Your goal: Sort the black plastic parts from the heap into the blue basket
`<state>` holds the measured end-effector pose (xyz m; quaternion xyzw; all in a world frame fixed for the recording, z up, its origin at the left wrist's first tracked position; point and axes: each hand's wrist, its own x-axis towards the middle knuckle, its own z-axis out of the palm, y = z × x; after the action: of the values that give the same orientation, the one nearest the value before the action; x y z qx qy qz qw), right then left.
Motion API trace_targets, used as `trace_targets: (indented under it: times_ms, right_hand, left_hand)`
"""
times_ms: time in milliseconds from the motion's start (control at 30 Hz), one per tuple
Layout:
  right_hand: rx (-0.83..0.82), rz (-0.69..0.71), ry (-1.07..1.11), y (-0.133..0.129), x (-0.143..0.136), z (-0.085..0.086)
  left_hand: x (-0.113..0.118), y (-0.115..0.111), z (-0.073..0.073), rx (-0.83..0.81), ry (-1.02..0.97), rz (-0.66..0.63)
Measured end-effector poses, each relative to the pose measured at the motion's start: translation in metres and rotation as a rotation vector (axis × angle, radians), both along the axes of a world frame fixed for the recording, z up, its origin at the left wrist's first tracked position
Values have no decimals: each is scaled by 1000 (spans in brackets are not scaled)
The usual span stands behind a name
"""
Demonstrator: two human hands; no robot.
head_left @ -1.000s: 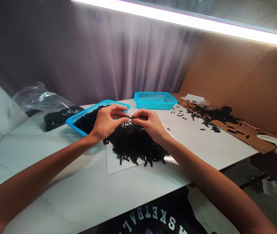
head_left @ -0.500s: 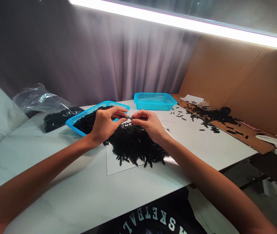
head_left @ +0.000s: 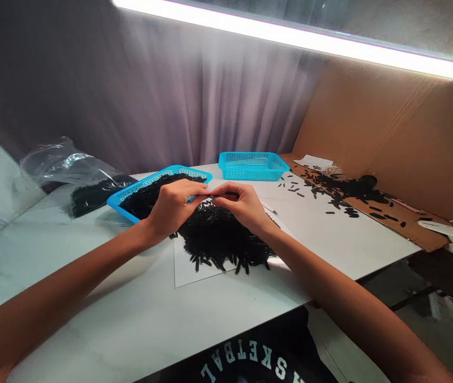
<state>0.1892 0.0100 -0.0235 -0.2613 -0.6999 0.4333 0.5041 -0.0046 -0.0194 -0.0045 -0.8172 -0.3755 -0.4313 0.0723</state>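
Observation:
My left hand (head_left: 176, 205) and my right hand (head_left: 244, 205) meet fingertip to fingertip above a heap of small, black, elongated pieces (head_left: 222, 239). Both are closed in a pinch on one small black piece, which the fingers now mostly cover. Its exact kind is too small to make out. The heap lies on a white sheet (head_left: 184, 274) on the table. Close behind my left hand stands a blue perforated basket (head_left: 125, 213) filled with similar black pieces.
A second blue basket (head_left: 254, 174) stands at the back. Loose black pieces (head_left: 346, 189) are scattered at the right, partly on cardboard (head_left: 429, 242). At the left lies a clear plastic bag (head_left: 70, 162) with black contents. A lamp (head_left: 290, 34) hangs overhead.
The fingertips of both hands have come together, covering the small black piece that showed between them. My left fingers have closed downward; the baskets and heap are unmoved.

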Motion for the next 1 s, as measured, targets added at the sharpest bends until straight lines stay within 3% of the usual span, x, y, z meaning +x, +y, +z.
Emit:
trace_targets:
  times_ms: [267,600,1000]
  right_hand:
    - [8,20,-1,1,0,0]
    - [-82,50,-12,1,-1,-3]
    - [-80,50,10,3,0,-3]
  left_hand:
    - [0,1,1,-65,-28,-29]
    - [7,-1,0,-388,-169,10]
    - [5,3,2,-554,-342,-49]
